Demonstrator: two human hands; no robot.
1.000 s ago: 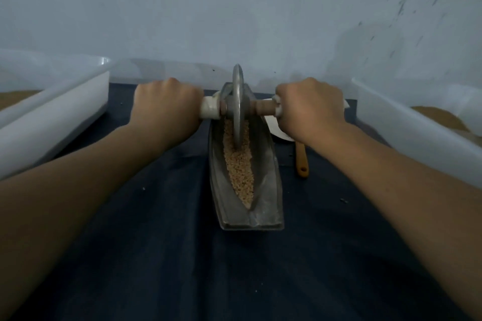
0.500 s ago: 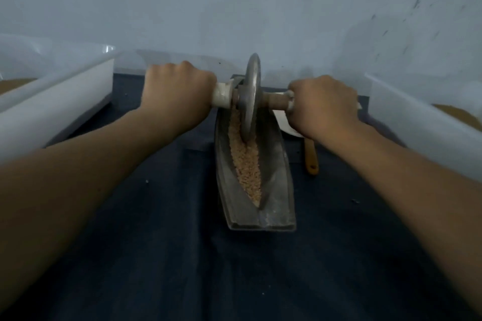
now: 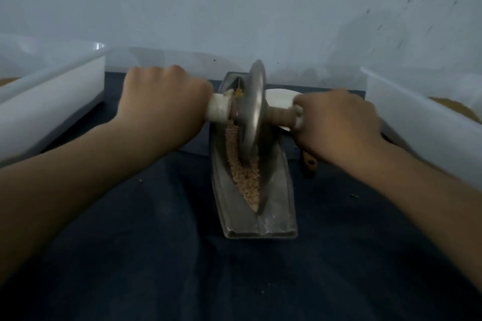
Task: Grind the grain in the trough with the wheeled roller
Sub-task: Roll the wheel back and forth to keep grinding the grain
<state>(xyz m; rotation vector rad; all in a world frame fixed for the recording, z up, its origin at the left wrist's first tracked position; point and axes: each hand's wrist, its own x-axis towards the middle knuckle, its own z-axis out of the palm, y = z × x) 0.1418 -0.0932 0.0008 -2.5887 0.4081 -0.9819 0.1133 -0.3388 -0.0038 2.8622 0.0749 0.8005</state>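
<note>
The left grip (image 3: 161, 104) and right grip (image 3: 336, 122) are each closing fully round a handle of the roller (image 3: 254, 112), which is standing in the grain (image 3: 247, 182) mid-trough (image 3: 276, 203). The roller is likely handling as heavy, rigid metal, so hold both handles evenly.

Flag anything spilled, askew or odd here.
Minor only. A few stray specks lie on the dark cloth either side of the trough. A bit of grain seems stuck by the hub of the wheeled roller, whose disc top leans slightly right. No visible damage.
</note>
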